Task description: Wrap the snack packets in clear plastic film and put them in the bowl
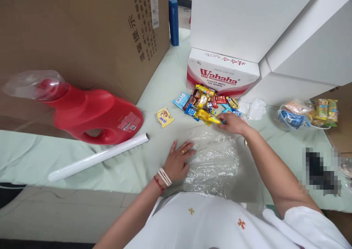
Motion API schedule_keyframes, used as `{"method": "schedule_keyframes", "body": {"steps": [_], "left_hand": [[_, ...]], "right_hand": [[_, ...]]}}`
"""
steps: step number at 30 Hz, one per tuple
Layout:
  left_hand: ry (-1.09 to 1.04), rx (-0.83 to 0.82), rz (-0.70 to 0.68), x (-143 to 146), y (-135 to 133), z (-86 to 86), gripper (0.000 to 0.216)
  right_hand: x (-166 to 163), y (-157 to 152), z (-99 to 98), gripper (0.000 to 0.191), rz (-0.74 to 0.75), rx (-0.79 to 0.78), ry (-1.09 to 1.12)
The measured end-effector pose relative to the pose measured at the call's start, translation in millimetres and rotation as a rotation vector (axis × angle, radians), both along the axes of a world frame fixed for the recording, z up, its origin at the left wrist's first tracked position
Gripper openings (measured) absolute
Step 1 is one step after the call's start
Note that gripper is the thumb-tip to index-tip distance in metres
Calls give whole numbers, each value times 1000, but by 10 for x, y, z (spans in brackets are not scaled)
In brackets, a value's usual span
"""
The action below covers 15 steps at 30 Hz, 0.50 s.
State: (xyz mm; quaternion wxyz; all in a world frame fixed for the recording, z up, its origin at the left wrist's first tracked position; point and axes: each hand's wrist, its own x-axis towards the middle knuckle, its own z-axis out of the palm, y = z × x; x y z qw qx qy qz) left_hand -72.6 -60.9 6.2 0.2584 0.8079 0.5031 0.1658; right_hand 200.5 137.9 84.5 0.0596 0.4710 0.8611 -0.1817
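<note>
My left hand lies flat with its fingers spread, at the left edge of a clear plastic bag that is crinkled and laid out on the table before me. My right hand reaches to the front of a pile of small wrapped snacks. Its fingers are closed on the end of a yellow snack packet; part of the grip is hidden. Blue, brown, red and yellow wrappers make up the pile. Apart from it, to the left, sits one pale yellow snack packet.
A red jug and a white roll lie at left, beside a big brown carton. Behind the snacks stands a Wahaha box. Crumpled white plastic and a bowl of packaged food are at right.
</note>
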Motion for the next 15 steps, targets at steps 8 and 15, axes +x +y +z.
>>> {"method": "schedule_keyframes", "body": {"steps": [8, 15], "left_hand": [[-31, -12, 7, -26, -2, -23, 79], [-72, -1, 45, -35, -1, -98, 78]], "right_hand": [[-489, 395, -191, 43, -152, 168, -197], [-190, 509, 129, 30, -182, 125, -210]]}}
